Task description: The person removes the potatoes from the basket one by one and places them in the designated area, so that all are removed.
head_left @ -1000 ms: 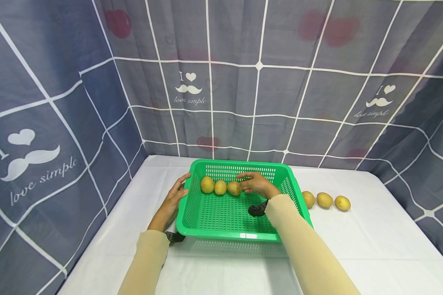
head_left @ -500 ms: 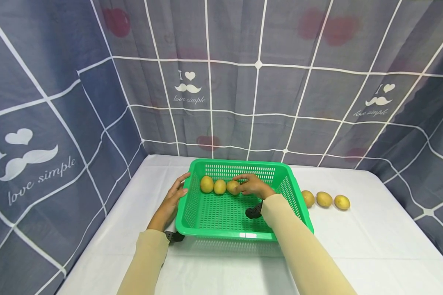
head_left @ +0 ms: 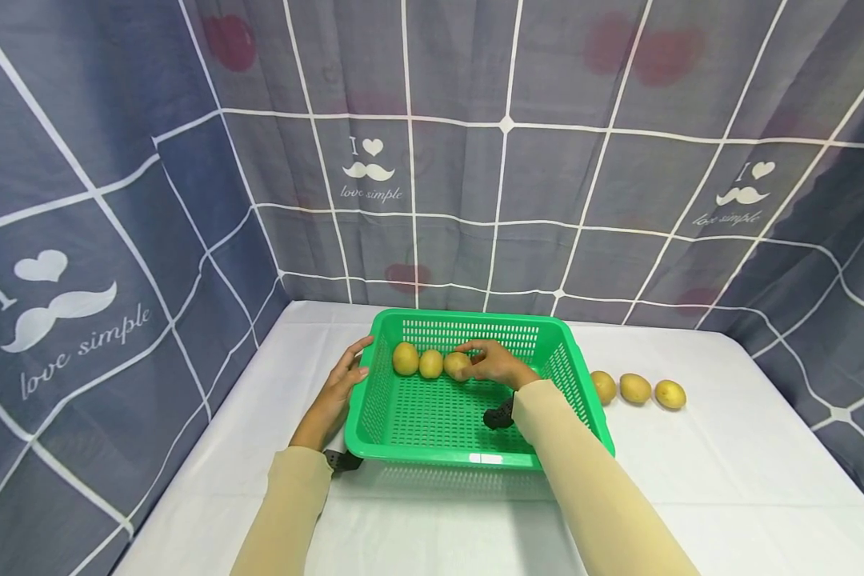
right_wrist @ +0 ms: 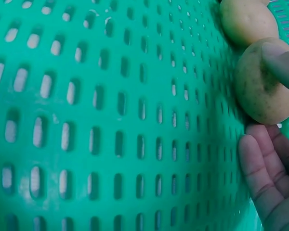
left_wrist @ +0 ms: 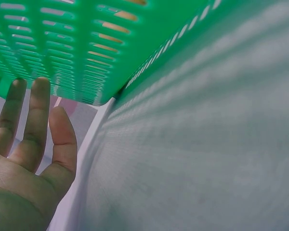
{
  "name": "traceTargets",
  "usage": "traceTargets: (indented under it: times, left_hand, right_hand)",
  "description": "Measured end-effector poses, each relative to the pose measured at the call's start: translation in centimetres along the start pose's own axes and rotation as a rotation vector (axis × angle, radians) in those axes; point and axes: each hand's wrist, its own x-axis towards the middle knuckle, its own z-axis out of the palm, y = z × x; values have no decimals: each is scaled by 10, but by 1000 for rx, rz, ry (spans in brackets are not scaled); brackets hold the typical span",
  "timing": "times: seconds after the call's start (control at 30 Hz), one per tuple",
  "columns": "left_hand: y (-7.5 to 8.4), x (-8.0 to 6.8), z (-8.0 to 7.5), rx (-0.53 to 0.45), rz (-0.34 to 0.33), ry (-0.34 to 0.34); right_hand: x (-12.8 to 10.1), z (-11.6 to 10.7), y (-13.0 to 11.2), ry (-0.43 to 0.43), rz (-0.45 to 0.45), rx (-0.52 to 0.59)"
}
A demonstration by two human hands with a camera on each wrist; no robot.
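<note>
A green plastic basket with slotted walls stands on the white-covered table. Three potatoes line up along its back wall: a left potato, a middle potato and a right potato. My right hand reaches into the basket and holds the right potato, thumb on one side, fingers on the other. In the right wrist view this potato sits against its neighbour. My left hand is at the basket's left rim, fingers fairly straight against the outer wall, as the left wrist view also shows.
Right of the basket, a row of three more potatoes lies on the table; the nearest potato is partly behind the rim, then come a middle potato and an end potato. A checked curtain hangs behind.
My right hand has shifted slightly left and its thumb has come round the front of the right potato. The left hand and the basket look the same.
</note>
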Motion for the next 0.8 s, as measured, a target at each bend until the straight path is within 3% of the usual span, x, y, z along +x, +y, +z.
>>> traceTargets:
  times: [0.33, 0.8]
  left_hand:
    - [0, 0, 0, 33, -8, 10]
    - [0, 0, 0, -3, -23, 8]
  right_hand:
    - [-3, 0, -1, 18, 0, -20]
    - [-5, -7, -2, -58, 57, 120]
